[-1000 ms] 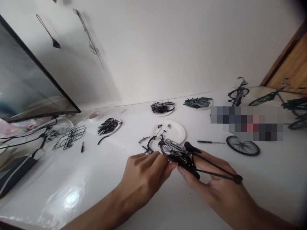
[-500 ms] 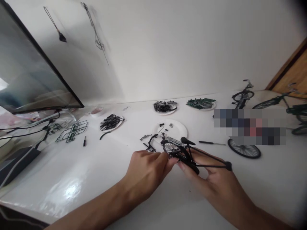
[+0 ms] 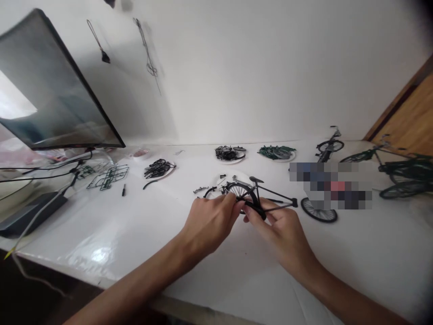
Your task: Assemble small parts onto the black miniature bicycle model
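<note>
Both my hands hold a partly built black model bicycle [image 3: 256, 209] above the white table. It has a rear wheel, a saddle [image 3: 256, 179] and a bare frame whose head end points right; no front wheel is on it. My left hand [image 3: 213, 219] pinches at the rear wheel's hub area, its fingertips hiding what lies between them. Gripping the lower frame near the chain case, my right hand [image 3: 282, 228] has its thumb close to the left fingertips. A loose spoked wheel [image 3: 319, 210] lies right of my right hand.
Behind the hands is a white plate [image 3: 241, 175] with small parts. Further back, plates hold black parts [image 3: 158, 168], more black parts [image 3: 228, 153] and green parts [image 3: 276, 152]. Assembled model bicycles [image 3: 329, 145] stand right, near a blurred patch. A monitor [image 3: 67, 90] and green sprues [image 3: 108, 176] are left.
The camera view has shifted. The model bicycle has turned slightly in my hands, its head end now further left and higher in view. Both hands keep their hold on it.
</note>
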Tool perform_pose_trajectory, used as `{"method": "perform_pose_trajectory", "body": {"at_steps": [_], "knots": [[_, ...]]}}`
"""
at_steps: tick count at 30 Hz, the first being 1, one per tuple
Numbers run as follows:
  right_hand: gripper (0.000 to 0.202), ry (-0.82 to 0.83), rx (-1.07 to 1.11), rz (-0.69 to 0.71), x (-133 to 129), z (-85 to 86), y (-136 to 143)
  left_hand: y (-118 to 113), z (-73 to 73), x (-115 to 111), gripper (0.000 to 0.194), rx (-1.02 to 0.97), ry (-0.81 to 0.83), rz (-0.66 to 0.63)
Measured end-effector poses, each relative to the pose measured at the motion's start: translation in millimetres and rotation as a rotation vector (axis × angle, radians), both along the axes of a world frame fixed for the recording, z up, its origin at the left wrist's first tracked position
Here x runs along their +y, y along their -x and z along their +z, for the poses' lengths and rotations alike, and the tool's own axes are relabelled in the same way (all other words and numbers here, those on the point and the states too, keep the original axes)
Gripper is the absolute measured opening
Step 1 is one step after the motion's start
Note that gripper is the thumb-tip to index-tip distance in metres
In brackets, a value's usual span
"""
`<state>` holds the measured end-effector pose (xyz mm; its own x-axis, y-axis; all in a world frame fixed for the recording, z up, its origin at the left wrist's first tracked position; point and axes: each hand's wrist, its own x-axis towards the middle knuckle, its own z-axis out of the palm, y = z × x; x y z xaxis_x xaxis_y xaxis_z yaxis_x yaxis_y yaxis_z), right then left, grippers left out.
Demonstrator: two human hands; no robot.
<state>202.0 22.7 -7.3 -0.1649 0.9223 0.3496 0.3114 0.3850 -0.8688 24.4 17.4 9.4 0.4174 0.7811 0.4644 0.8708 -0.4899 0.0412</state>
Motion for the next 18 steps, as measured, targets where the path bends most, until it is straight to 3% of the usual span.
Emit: {"method": "perform_pose_trajectory", "body": {"at_steps": [5, 12, 18], "knots": [[0.023, 0.076, 0.049, 0.045, 0.1, 1.7, -5.7, 4.4, 10.4, -0.8, 0.028, 0.156, 0.012, -0.082], [0.023, 0.037, 0.074, 0.052, 2.7, -2.8, -7.8, -12.1, -4.5, 3.3, 0.052, 0.03, 0.037, 0.133], [0.026, 0.07, 0.087, 0.089, 2.1, -3.1, -7.2, -19.5, 4.3, -12.5, 0.028, -0.113, 0.027, 0.182]]}}
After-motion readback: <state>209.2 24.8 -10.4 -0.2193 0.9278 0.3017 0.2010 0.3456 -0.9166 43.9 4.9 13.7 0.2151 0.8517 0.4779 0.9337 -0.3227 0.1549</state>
